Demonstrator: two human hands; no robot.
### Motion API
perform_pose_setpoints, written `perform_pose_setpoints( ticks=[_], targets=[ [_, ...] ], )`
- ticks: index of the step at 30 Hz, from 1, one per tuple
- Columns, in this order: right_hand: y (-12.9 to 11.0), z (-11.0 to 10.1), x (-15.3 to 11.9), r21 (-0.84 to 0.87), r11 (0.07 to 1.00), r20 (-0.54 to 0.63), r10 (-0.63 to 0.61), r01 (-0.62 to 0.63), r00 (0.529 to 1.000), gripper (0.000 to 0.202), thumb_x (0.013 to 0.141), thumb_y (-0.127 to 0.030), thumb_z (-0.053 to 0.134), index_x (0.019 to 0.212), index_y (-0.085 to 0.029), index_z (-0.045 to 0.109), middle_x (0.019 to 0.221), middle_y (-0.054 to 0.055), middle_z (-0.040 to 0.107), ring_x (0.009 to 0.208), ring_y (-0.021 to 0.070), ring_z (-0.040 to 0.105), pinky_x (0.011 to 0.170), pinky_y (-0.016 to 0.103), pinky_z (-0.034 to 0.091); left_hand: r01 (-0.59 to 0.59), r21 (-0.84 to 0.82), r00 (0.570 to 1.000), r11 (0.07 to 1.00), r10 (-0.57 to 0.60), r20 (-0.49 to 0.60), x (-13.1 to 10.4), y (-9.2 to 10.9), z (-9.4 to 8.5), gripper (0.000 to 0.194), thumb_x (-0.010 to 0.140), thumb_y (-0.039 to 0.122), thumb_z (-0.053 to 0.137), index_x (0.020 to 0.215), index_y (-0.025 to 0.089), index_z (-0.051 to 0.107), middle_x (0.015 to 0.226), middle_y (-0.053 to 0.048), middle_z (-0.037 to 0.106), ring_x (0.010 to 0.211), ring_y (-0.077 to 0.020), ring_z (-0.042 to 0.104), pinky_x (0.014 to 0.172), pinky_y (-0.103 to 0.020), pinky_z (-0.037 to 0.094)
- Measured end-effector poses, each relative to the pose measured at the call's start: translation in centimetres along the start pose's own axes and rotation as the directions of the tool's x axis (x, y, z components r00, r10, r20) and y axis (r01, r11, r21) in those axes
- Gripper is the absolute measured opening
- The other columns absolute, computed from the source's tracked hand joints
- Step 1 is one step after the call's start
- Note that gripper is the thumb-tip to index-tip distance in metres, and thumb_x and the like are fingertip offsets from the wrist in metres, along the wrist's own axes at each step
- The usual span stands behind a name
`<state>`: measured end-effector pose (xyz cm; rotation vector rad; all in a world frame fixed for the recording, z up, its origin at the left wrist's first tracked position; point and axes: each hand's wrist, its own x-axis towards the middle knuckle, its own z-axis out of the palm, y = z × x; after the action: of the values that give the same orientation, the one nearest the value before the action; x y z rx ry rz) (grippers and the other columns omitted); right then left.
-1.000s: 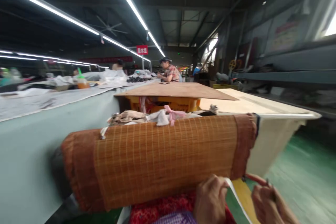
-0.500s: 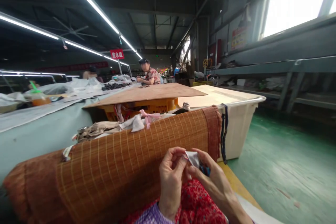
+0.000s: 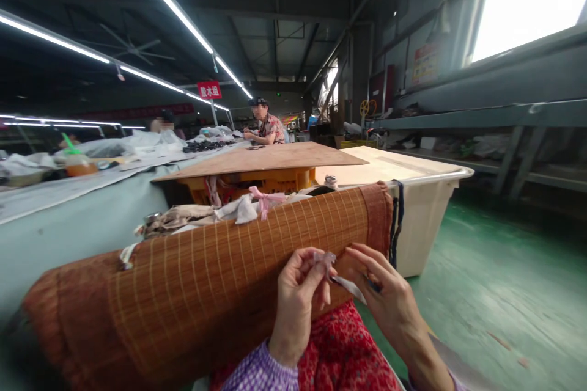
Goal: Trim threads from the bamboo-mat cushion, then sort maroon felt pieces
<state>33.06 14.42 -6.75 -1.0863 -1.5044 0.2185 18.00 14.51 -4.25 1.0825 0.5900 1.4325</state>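
My left hand (image 3: 297,302) pinches a small, thin, translucent whitish piece (image 3: 326,258) between thumb and forefinger. My right hand (image 3: 389,296) is just to its right, fingers curled, thumb and forefinger apart. A white strip (image 3: 351,288) reaches from beside the left fingertips to the right thumb. Something small and dark blue (image 3: 375,285) shows partly inside the right hand; its kind is hidden. Both hands are above a red patterned cloth (image 3: 346,348) on my lap. Just beyond them lies a rolled brown slatted mat (image 3: 238,263) with cloth ends.
Behind the mat, a plywood board (image 3: 270,156) rests over a yellow crate (image 3: 257,180). A large cream bin (image 3: 426,220) stands to the right, near the green floor (image 3: 499,281). Cloth scraps and a pink ribbon (image 3: 266,198) lie along the mat. A co-worker (image 3: 269,125) sits farther back.
My hands have moved apart a little, the right one rising and shifting right. The white piece now trails toward the right thumb, and a translucent piece shows in my left fingers. The view has shifted slightly.
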Motion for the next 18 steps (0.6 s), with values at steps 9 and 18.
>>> perform_pose_setpoints(
  ticks=[9, 18],
  targets=[
    [-3.9, 0.7, 0.2, 0.438, 0.696, 0.438, 0.387, -0.569, 0.811, 0.04, 0.071, -0.047, 0.071, 0.096, -0.016, 0.067, 0.067, 0.003, 0.06, 0.056, 0.013, 0.055, 0.053, 0.023, 0.048, -0.022, -0.134, 0.999, 0.991, 0.027, 0.037, -0.4, -0.8, 0.7, 0.033, 0.074, 0.035, 0.072, 0.076, 0.016, 0.045, 0.055, 0.006, 0.055, 0.037, -0.004, 0.047, 0.037, -0.014, 0.035],
    [-2.2, 1.0, 0.3, 0.565, 0.508, 0.408, 0.513, -0.65, 0.755, 0.046, 0.052, -0.038, 0.085, 0.09, -0.02, 0.066, 0.07, 0.002, 0.063, 0.051, 0.011, 0.052, 0.044, 0.019, 0.047, -0.02, -0.178, 0.982, 0.984, 0.053, 0.184, 0.2, -1.4, 0.4, 0.044, 0.067, 0.048, 0.074, 0.077, 0.015, 0.048, 0.048, 0.004, 0.055, 0.034, -0.0064, 0.048, 0.034, -0.015, 0.039]
  ],
)
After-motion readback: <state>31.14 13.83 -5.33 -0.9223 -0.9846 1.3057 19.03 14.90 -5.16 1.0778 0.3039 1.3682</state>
